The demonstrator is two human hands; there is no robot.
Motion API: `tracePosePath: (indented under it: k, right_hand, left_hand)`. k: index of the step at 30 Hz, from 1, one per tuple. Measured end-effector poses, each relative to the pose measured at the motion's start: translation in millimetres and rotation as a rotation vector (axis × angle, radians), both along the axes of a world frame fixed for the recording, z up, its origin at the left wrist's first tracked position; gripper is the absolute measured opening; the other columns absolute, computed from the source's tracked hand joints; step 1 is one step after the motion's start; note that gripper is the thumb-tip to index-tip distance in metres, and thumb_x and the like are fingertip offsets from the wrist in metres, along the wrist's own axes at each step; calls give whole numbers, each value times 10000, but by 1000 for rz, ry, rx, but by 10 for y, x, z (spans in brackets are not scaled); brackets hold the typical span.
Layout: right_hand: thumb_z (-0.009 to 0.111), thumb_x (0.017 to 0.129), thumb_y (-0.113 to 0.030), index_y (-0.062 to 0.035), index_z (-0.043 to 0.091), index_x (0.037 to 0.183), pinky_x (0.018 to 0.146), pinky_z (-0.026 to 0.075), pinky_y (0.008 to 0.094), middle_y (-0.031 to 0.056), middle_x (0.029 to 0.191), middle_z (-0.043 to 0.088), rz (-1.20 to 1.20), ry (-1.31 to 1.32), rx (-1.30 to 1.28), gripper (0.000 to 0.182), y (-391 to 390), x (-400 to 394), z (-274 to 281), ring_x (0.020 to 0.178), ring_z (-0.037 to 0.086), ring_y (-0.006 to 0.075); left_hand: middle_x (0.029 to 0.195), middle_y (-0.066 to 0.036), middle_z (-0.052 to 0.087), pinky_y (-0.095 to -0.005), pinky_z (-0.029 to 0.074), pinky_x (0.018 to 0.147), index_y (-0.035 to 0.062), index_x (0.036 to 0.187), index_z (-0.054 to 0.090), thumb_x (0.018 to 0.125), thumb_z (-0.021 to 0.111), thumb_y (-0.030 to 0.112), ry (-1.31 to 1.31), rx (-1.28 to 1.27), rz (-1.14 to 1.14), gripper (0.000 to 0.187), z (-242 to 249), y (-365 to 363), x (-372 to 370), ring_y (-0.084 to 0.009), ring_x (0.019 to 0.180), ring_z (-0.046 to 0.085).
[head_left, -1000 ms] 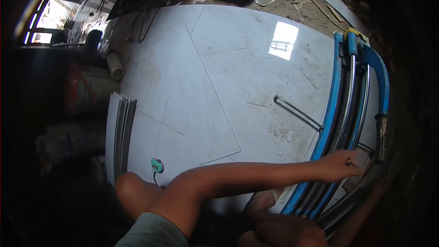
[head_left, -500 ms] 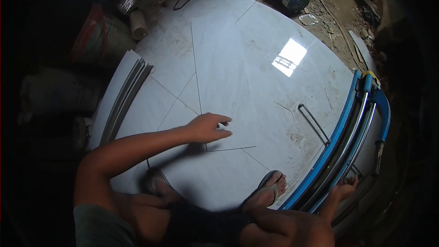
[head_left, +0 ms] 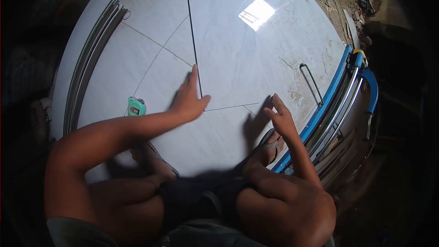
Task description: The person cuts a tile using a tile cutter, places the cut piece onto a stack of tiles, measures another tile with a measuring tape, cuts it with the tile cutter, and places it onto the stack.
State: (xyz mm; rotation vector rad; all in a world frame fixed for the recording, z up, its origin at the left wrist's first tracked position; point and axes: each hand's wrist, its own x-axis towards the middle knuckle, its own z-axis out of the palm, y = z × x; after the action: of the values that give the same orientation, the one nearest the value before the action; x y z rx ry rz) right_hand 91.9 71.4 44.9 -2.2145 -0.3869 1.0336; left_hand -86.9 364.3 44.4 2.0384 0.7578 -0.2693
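A large pale floor tile (head_left: 233, 64) lies in front of me, its left edge marked by a dark straight gap (head_left: 191, 27). My left hand (head_left: 188, 99) is at the lower end of that gap, index finger stretched along it and thumb spread, holding nothing. To the right, my right hand (head_left: 281, 118) is raised over the floor near the tile's lower right part, fingers extended and empty, its shadow falling on the tile. A green tape measure (head_left: 136, 106) rests just beyond my left forearm.
A blue tile cutter (head_left: 336, 103) with steel rails lies along the right side, a thin dark bar (head_left: 312, 83) jutting from it. Long grey strips (head_left: 93, 64) lie at the left. My sandalled feet flank the near floor. Rubble (head_left: 331, 9) borders the far right.
My view has shifted, so the floor appears higher in the frame. My left hand has moved onto the gap. My right hand has left the cutter's side and come over the floor. The tape measure now shows.
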Motion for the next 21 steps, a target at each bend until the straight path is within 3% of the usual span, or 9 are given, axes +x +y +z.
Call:
tracePosePath:
  k: [2, 5, 6, 10, 13, 15, 17, 19, 21]
  right_hand:
    - [628, 915, -192, 56, 244, 1583, 1107, 430, 398, 295, 1465, 526, 213, -179, -112, 810, 6, -35, -169, 1349, 531, 404]
    - [563, 879, -148, 88, 217, 1571, 1083, 448, 397, 348, 1347, 586, 154, -69, -342, 809, 269, -38, 61, 1286, 573, 444]
    - [536, 870, -135, 91, 217, 1567, 1044, 475, 414, 358, 1241, 633, 201, -158, -318, 799, 200, -17, -27, 1205, 620, 458]
    - [549, 887, -172, 84, 241, 1563, 1005, 500, 421, 337, 1194, 659, 335, -121, -441, 786, 258, 85, 2, 1141, 656, 435]
    - [592, 905, -215, 91, 274, 1559, 1071, 457, 401, 343, 1315, 612, 155, 25, -525, 790, 686, 338, 311, 1240, 617, 394]
    - [625, 927, -301, 99, 331, 1534, 986, 500, 416, 302, 1141, 696, 162, -122, -545, 783, 632, 253, 5, 1115, 675, 383]
    - [641, 934, -330, 100, 309, 1540, 915, 527, 414, 299, 1062, 706, 10, -128, -538, 813, 896, 2, 32, 1031, 699, 371]
    - [630, 931, -362, 95, 206, 1566, 1028, 477, 449, 411, 1353, 537, 4, -111, -514, 890, 969, -136, -46, 1239, 584, 487]
    - [653, 924, -345, 94, 189, 1570, 1044, 458, 460, 423, 1372, 498, 54, -135, -342, 909, 921, -310, -2, 1263, 551, 493]
  left_hand:
    - [1595, -409, 160, -542, 195, 1241, 23, 1611, -87, 888, 663, 184, 16, -118, 63, 1054, 108, -103, 62, -520, 1511, 177]
    - [1643, -349, 89, -509, 127, 1261, 54, 1620, -94, 916, 656, 198, 123, -187, 208, 1038, 186, -274, 251, -470, 1546, 98]
    - [1635, -374, -12, -571, 84, 1245, 71, 1624, -80, 885, 625, 175, 93, -299, 291, 1026, 217, -315, 320, -499, 1543, 39]
    - [1631, -383, 0, -579, 104, 1236, 78, 1624, -48, 830, 679, 214, 67, -205, 345, 1085, 50, -563, 429, -488, 1548, 31]
    - [1631, -382, -8, -587, 109, 1233, 87, 1625, -55, 823, 700, 222, 45, -223, 367, 1109, 64, -577, 397, -494, 1546, 34]
    - [1631, -380, -20, -610, 119, 1224, 104, 1625, -74, 816, 718, 238, 58, -240, 383, 1141, 101, -554, 375, -498, 1545, 32]
    - [1636, -366, 18, -654, 140, 1207, 133, 1625, -94, 818, 728, 264, 112, -202, 397, 1160, 118, -591, 381, -510, 1538, 61]
    - [1640, -355, 60, -670, 143, 1201, 144, 1627, -97, 820, 724, 266, 125, -268, 408, 1157, 148, -646, 352, -510, 1535, 89]
    - [1636, -336, 122, -644, 179, 1205, 140, 1632, -53, 821, 720, 265, 71, -246, 510, 1127, 128, -693, 362, -489, 1530, 136]
